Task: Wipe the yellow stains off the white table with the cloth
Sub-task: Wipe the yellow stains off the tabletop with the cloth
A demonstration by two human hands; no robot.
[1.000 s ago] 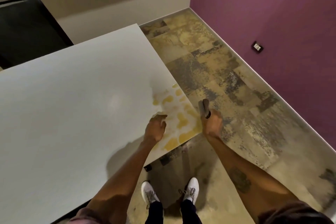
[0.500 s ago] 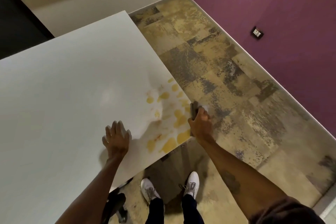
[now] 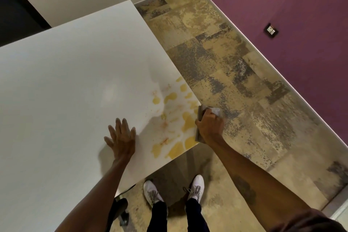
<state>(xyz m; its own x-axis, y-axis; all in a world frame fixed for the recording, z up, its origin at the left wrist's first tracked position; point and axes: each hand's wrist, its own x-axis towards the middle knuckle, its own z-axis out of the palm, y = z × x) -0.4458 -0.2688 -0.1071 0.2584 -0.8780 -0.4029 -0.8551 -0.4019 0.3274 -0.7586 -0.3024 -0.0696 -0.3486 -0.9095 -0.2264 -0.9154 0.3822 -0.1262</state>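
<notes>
Many yellow stains (image 3: 183,124) unwiped at near right corner of white worktop (image 3: 66,90). Grey cloth (image 3: 200,118) folded, at worktop edge, right hand (image 3: 210,126) grip clamped on it. Left hand (image 3: 121,139) flat, fingers apart, empty. Judged soft, light, limp; best pressed flat under palm.

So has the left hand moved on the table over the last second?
Yes. The left hand went from the edge of the yellow stains leftward, now flat on bare white table.
</notes>
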